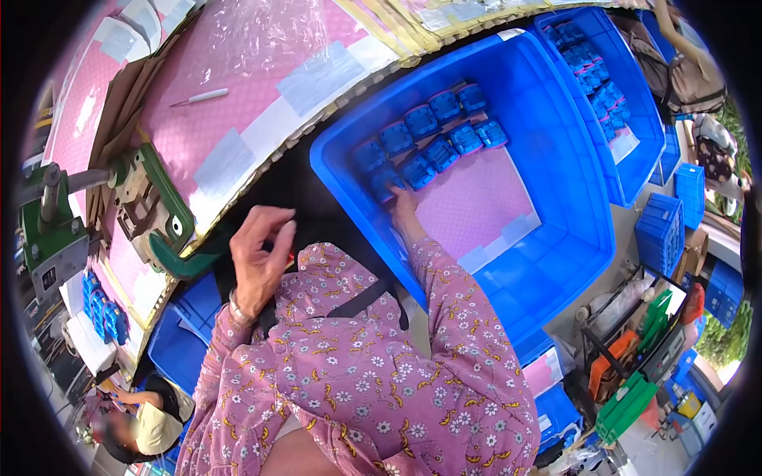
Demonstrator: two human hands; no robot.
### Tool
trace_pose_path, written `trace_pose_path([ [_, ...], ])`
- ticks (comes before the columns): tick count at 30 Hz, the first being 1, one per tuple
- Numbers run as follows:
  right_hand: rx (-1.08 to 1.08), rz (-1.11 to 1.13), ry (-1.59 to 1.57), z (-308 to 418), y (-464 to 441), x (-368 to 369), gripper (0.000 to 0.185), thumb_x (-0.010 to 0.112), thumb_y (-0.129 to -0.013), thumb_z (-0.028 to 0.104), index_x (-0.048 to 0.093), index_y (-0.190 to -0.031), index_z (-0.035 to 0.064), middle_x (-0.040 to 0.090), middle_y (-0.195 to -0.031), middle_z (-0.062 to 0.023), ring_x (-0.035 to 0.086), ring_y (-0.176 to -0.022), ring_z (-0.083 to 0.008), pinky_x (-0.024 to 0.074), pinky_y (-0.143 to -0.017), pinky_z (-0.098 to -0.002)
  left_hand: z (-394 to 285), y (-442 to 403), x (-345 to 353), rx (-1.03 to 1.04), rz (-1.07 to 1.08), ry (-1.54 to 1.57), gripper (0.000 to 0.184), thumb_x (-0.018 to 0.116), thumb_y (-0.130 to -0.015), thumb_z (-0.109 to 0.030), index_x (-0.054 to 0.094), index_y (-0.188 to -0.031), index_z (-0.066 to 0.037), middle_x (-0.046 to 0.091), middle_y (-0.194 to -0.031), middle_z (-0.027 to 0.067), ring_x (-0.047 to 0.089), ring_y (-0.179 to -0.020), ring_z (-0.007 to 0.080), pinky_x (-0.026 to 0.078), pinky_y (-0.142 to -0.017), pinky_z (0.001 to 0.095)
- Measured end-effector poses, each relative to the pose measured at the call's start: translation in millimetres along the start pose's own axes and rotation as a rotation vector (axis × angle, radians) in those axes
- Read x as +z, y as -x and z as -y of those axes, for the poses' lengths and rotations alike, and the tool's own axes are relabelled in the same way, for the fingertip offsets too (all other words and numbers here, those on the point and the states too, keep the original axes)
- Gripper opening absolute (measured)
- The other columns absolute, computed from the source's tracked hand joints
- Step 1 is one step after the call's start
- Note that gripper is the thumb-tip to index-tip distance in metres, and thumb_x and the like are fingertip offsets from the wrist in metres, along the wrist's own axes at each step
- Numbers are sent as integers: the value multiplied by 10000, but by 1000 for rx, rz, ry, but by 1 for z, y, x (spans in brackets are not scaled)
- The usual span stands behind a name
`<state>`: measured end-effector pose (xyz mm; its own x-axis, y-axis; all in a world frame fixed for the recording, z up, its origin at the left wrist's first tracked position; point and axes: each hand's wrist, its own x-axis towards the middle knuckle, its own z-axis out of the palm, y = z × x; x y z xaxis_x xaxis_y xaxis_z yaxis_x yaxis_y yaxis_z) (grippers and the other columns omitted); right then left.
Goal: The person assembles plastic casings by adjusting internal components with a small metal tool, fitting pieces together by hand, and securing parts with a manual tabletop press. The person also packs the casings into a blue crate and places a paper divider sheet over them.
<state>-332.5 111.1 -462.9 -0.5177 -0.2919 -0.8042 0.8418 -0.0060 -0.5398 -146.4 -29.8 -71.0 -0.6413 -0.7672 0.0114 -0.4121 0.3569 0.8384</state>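
Note:
My right hand (405,208) reaches into a large blue bin (567,151), its fingertips at a blue plastic part (386,182) at the left end of the lower row. Two rows of similar blue parts (421,120) lie on a pink sheet (476,202) at the bin's bottom. The fingers partly overlap the part, so the grip is hard to make out. My left hand (260,250) is raised outside the bin, near the bench edge, with its fingers curled and apart and nothing between them.
A pink-topped bench (238,47) carries a white pen-like tool (198,97) and a green metal fixture (151,206). Another blue bin (635,159) with blue parts stands at right. A person (155,420) is at lower left; another's arm (686,47) shows at upper right.

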Motion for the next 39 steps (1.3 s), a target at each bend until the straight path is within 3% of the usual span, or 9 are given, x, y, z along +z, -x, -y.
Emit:
trace_pose_path([
  [6,35,82,168,23,21,-1,404,758,-726,208,645,-1066,22,680,-953,-116,669,-800,-247,544,-627,-394,-18,-36,42,119,179,87,169,671,-854,18,677,-1022,10,637,-945,82,606,-723,117,488,-626,234],
  [10,133,215,229,30,40,-15,381,689,-806,236,629,-1127,39,700,-970,-102,691,-841,-236,575,-750,-384,-15,-37,45,20,250,139,156,662,-897,-26,676,-1046,18,637,-956,66,630,-741,116,505,-642,237],
  [13,199,225,245,39,53,-27,360,688,-804,242,646,-1088,26,704,-957,-106,693,-845,-235,577,-752,-396,-3,-40,54,-201,298,338,201,661,-919,-61,656,-1099,28,647,-966,62,661,-783,129,533,-663,249],
  [19,162,262,247,61,86,-37,348,689,-780,222,661,-1038,-9,704,-966,-124,696,-832,-247,580,-748,-391,-7,-62,73,-278,354,359,299,669,-926,-91,612,-1197,19,664,-981,90,677,-819,141,565,-692,268],
  [22,77,179,332,72,98,-34,342,689,-767,209,665,-1027,-13,698,-943,-122,690,-819,-236,575,-769,-387,-5,-67,79,-209,357,256,310,681,-920,-101,614,-1199,17,665,-996,95,677,-861,151,567,-719,274],
  [28,-248,280,572,169,197,11,368,718,-729,175,661,-1041,-13,679,-926,-84,649,-798,-160,504,-795,-295,-12,-76,90,-52,400,160,662,793,-831,-317,529,-1340,13,590,-1251,245,642,-1087,302,537,-863,371],
  [31,-273,375,517,197,243,32,480,741,-706,178,631,-1118,-42,688,-909,-88,660,-845,-163,514,-783,-284,-17,-75,89,-29,539,152,730,797,-846,-309,453,-1417,-12,518,-1321,206,579,-1160,257,526,-912,381],
  [35,-263,601,437,222,274,48,566,744,-810,284,558,-1240,-34,658,-1103,-135,650,-981,-202,516,-868,-334,-29,-73,77,-391,721,690,674,785,-857,-279,482,-1410,-41,617,-1167,103,589,-1082,160,489,-914,312],
  [39,8,701,58,196,234,41,653,685,-908,410,466,-1341,-27,579,-1247,-166,608,-1096,-239,510,-930,-400,-39,-74,11,-346,424,708,591,760,-830,-244,555,-1335,-19,626,-1121,57,589,-1023,142,452,-937,286],
])
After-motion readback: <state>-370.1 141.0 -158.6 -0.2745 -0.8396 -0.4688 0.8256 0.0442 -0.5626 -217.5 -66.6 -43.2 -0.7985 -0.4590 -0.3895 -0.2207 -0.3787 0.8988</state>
